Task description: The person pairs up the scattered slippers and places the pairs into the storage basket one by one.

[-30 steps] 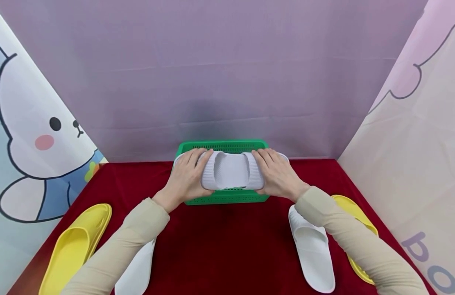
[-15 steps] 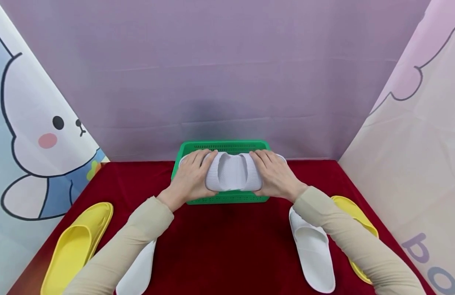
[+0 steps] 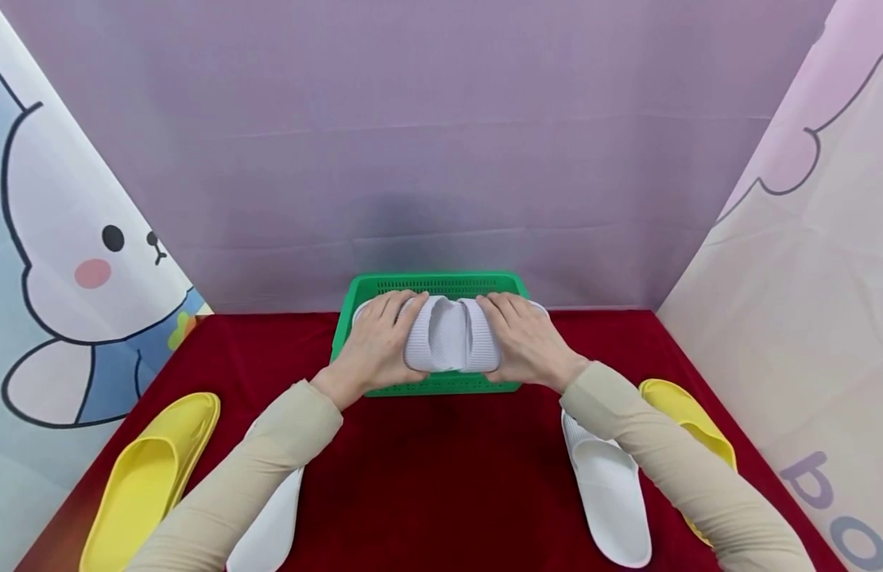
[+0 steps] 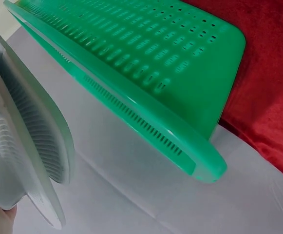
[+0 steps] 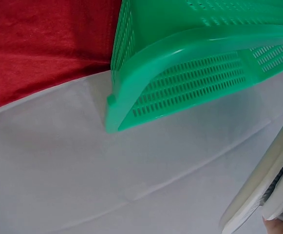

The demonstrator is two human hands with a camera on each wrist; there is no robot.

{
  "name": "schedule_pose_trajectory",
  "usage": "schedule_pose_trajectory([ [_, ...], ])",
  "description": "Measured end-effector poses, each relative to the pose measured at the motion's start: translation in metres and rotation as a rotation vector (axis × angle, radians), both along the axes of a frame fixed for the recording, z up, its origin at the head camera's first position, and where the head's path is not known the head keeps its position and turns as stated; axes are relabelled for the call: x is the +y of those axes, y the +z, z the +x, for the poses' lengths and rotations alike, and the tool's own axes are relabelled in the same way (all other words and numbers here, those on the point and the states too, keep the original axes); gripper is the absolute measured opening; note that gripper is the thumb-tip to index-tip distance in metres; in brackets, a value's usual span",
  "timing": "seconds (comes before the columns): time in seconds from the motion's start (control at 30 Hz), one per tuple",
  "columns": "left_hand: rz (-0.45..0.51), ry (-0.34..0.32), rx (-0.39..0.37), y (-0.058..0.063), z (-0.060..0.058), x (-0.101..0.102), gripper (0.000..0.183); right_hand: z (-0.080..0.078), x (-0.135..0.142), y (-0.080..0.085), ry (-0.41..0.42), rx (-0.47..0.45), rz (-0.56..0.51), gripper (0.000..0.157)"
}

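Observation:
Two pale lavender slippers with ribbed straps are held over the green basket, facing opposite ways and overlapping. My left hand grips the left slipper around its strap, fingers on top and thumb at the near side. On the other side, my right hand grips the right slipper the same way. Their openings face each other, with only a narrow gap between the straps. The left wrist view shows two layered soles apart from the basket's rim. Most of the basket's inside is hidden by hands and slippers.
On the red cloth lie a yellow slipper and a white slipper at left. At right are another white slipper and another yellow one, partly under the sleeve. A purple backdrop stands behind the basket.
Both hands have come closer together, bringing the two straps nearer and narrowing the gap between them. The overlap has grown. The basket and the other slippers have stayed in place.

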State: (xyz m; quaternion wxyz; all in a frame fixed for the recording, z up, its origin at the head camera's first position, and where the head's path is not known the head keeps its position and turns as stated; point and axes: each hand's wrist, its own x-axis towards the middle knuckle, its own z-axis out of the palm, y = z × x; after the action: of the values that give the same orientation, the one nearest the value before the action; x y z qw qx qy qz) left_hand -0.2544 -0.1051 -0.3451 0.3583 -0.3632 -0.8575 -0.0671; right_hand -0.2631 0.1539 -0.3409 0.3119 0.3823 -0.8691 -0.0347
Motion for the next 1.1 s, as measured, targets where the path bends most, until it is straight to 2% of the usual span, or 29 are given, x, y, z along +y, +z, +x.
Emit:
schedule_pose_trajectory([
  [0.37, 0.024, -0.035, -0.020, 0.000, -0.001, 0.002, 0.106, 0.001, -0.005, 0.002, 0.007, 0.019, 0.004, 0.104],
  [0.53, 0.015, -0.027, -0.024, -0.001, 0.000, 0.002, 0.105, 0.001, -0.009, 0.002, 0.021, 0.045, -0.003, 0.103],
  [1.1, 0.027, -0.038, 0.038, -0.002, 0.002, 0.006, 0.104, 0.003, -0.014, 0.000, 0.016, 0.062, -0.009, 0.106],
])
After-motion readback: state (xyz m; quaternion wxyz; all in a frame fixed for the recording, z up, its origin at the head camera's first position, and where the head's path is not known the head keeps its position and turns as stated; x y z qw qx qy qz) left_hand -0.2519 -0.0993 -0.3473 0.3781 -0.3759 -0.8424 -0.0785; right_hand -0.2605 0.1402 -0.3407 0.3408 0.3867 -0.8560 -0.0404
